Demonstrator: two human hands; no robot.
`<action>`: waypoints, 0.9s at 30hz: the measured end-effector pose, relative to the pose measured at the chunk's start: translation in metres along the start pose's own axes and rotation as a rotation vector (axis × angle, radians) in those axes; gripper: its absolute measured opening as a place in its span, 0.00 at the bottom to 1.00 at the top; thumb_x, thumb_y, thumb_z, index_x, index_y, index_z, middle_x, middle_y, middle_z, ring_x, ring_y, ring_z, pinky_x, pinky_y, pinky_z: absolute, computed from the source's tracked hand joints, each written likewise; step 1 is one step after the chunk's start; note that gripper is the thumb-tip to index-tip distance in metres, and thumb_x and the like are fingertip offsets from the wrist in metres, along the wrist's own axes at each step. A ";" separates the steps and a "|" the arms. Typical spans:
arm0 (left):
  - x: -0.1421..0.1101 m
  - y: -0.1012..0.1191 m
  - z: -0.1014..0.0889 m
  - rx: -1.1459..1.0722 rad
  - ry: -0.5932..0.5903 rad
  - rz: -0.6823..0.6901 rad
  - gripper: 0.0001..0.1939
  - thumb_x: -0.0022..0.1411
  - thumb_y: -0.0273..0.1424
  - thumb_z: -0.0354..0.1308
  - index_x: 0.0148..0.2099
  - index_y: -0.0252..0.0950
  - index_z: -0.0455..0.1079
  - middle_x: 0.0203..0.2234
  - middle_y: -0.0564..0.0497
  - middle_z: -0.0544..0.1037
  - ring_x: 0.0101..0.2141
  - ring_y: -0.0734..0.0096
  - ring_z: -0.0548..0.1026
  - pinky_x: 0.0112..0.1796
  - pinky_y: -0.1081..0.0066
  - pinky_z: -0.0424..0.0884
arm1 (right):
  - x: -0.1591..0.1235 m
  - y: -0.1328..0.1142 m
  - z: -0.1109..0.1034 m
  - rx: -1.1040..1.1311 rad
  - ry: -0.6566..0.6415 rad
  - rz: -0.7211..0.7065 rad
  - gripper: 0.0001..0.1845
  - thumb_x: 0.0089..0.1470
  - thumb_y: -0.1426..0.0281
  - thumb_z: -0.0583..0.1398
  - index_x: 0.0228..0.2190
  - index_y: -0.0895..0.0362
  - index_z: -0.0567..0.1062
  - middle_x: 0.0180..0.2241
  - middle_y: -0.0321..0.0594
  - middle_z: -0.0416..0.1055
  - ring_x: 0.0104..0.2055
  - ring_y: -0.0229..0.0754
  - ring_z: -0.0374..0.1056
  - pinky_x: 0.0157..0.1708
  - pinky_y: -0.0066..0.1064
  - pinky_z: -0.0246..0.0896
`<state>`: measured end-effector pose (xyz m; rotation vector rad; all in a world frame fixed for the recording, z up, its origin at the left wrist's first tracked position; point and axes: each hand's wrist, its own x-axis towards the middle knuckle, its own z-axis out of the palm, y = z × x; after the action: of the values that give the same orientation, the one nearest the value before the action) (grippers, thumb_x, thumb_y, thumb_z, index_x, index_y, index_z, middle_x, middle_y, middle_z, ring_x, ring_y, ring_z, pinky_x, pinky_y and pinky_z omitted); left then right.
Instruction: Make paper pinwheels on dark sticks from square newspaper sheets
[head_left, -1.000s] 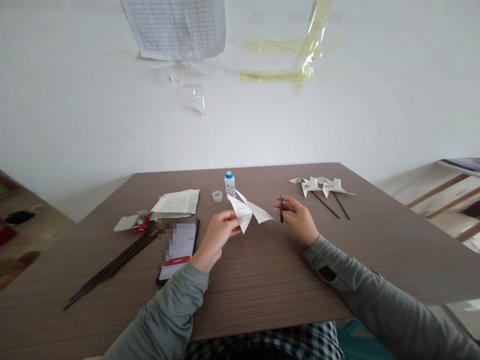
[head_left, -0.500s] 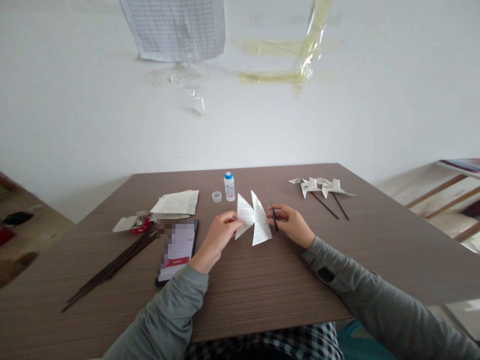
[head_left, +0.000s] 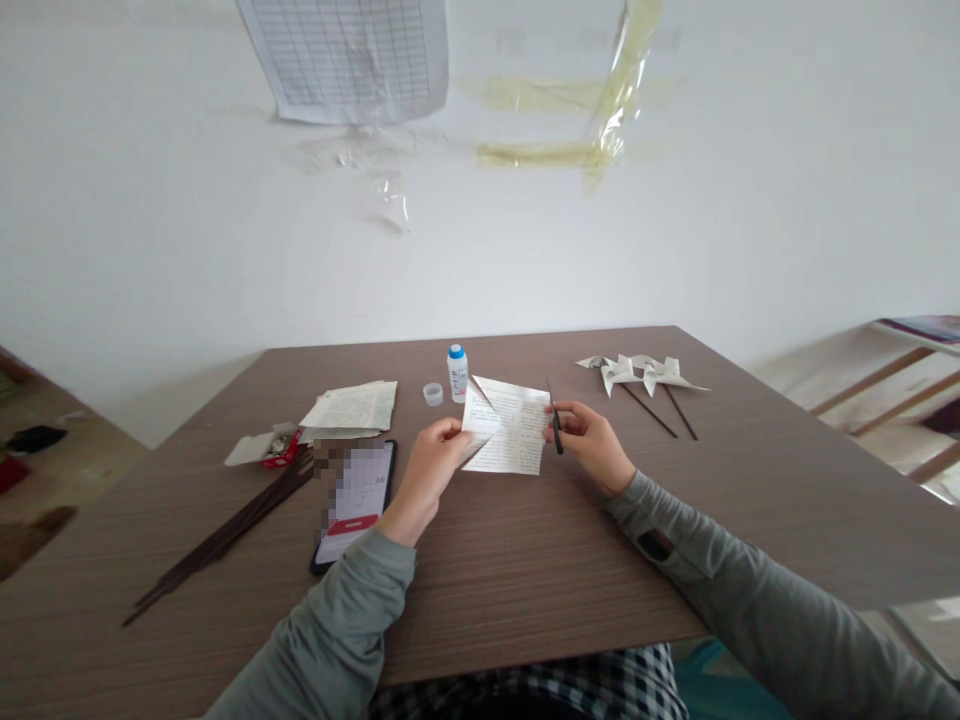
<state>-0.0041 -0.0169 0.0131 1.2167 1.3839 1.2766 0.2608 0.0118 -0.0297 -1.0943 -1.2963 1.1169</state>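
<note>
A square sheet of printed paper is held up over the table, with slits cut in from its two left corners. My left hand pinches its left edge between thumb and fingers, between the slits. At the right edge, my right hand is closed around a pair of dark scissors, whose thin blades point up and away. Its fingertips also seem to touch the paper. Behind the sheet stands a small white bottle with a blue top. A translucent cap lies beside the bottle.
Two paper pinwheels on dark sticks lie at the back right. On the left are a paper stack, an open red box of small metal pieces, a bundle of dark sticks and a phone. A wall rises behind the table.
The paper has opened out from a butterfly-like, bent shape into a nearly flat square facing me. My right hand has shifted slightly right with the scissors; my left keeps its pinch.
</note>
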 end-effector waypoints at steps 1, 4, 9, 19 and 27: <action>0.001 0.001 0.000 0.005 0.005 -0.004 0.10 0.49 0.41 0.74 0.28 0.41 0.81 0.26 0.51 0.83 0.32 0.62 0.77 0.32 0.69 0.66 | 0.000 0.000 0.000 0.007 0.004 -0.001 0.31 0.42 0.55 0.80 0.46 0.54 0.82 0.32 0.37 0.84 0.37 0.48 0.79 0.42 0.41 0.74; 0.001 0.002 0.000 -0.012 0.018 -0.021 0.15 0.51 0.46 0.77 0.33 0.41 0.83 0.31 0.49 0.86 0.36 0.60 0.80 0.35 0.68 0.69 | 0.000 0.000 0.000 0.022 0.016 0.000 0.31 0.42 0.56 0.80 0.46 0.53 0.82 0.33 0.38 0.85 0.37 0.48 0.79 0.44 0.43 0.75; -0.001 -0.001 0.001 -0.087 -0.117 -0.066 0.24 0.47 0.49 0.86 0.37 0.38 0.84 0.39 0.43 0.90 0.42 0.54 0.85 0.44 0.64 0.76 | 0.000 -0.002 -0.001 0.069 0.074 0.005 0.32 0.41 0.56 0.81 0.47 0.53 0.82 0.32 0.38 0.85 0.37 0.49 0.81 0.44 0.44 0.76; -0.009 -0.005 0.006 -0.172 -0.068 -0.154 0.26 0.50 0.32 0.87 0.48 0.37 0.82 0.43 0.44 0.89 0.49 0.53 0.87 0.45 0.63 0.81 | -0.004 -0.009 0.007 0.162 0.228 -0.030 0.36 0.36 0.54 0.85 0.44 0.54 0.84 0.29 0.38 0.84 0.35 0.48 0.79 0.38 0.40 0.71; -0.016 -0.005 0.015 -0.258 -0.207 -0.180 0.14 0.54 0.32 0.84 0.43 0.38 0.90 0.46 0.43 0.93 0.45 0.58 0.88 0.41 0.70 0.83 | -0.010 -0.010 0.023 0.201 0.256 -0.039 0.36 0.36 0.53 0.85 0.44 0.53 0.84 0.30 0.36 0.84 0.35 0.48 0.79 0.39 0.40 0.72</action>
<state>0.0121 -0.0309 0.0067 0.9933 1.1145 1.1291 0.2382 -0.0002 -0.0210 -1.0200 -0.9790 1.0168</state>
